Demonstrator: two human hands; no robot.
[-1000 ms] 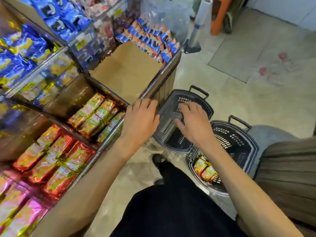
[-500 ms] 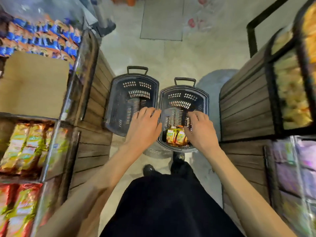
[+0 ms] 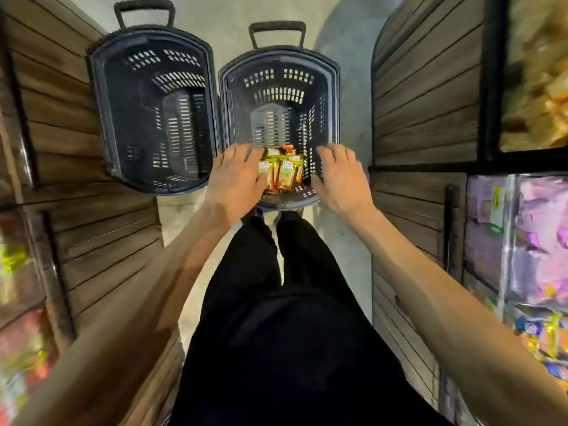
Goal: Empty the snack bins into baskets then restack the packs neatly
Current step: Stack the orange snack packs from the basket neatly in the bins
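Note:
Two dark plastic baskets stand side by side on the aisle floor. The left basket (image 3: pixel 153 112) holds nothing. In the right basket (image 3: pixel 325 87), a few orange and yellow snack packs (image 3: pixel 281 170) lie at the near end. My left hand (image 3: pixel 238 176) hovers over the near left rim of the right basket, fingers spread, at the left edge of the packs. My right hand (image 3: pixel 339 176) hovers over the near right rim, fingers spread, holding nothing.
Wooden slatted shelf units flank the narrow aisle on the left (image 3: pixel 92 241) and right (image 3: pixel 421 118). Bins of snack packs show at the far left (image 3: pixel 18 333) and far right (image 3: pixel 534 241), blurred. My dark trousers (image 3: pixel 285 333) fill the lower middle.
My view has swung from the shelf bins down to the floor baskets. Both hands have moved from the shelf edge and left basket to over the right basket's near end.

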